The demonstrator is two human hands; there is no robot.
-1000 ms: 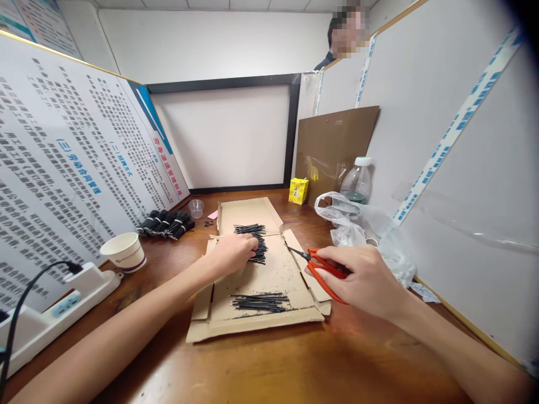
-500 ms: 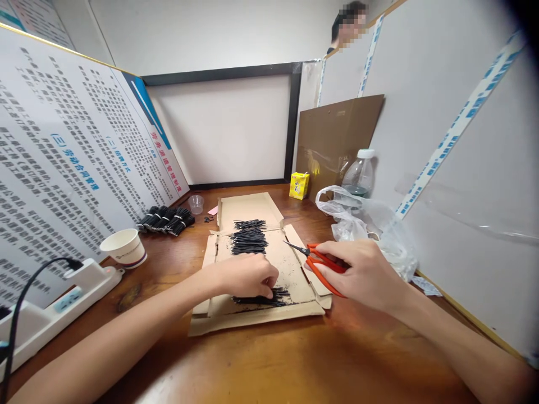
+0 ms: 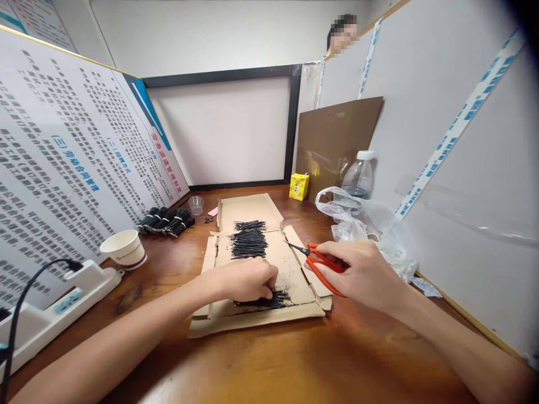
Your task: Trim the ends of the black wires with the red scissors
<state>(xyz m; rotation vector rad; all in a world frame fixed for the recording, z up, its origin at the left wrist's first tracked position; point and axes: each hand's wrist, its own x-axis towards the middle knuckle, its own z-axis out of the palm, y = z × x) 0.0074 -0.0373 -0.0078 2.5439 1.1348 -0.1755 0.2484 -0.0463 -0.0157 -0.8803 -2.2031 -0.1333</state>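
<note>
A flattened cardboard sheet (image 3: 290, 266) lies on the wooden desk in front of me. My left hand (image 3: 248, 279) is curled, fingertips pinched on the near pile of thin black wires (image 3: 275, 298) at the sheet's front. A second pile of black wires (image 3: 248, 242) lies further back on the cardboard. My right hand (image 3: 357, 272) rests to the right of the sheet, closed round the red-handled scissors (image 3: 318, 259), whose short dark blades point left over the cardboard.
Tied black wire bundles (image 3: 166, 220), a small clear cup (image 3: 196, 204) and a paper cup (image 3: 124, 249) sit at left, with a white power strip (image 3: 54, 306). A yellow carton (image 3: 298, 186), water bottle (image 3: 358, 175) and plastic bag (image 3: 370, 227) stand at right. Another person's head shows behind the partition.
My left hand has come from the far wire pile to the near one and closed on it. The right hand with the scissors has barely moved.
</note>
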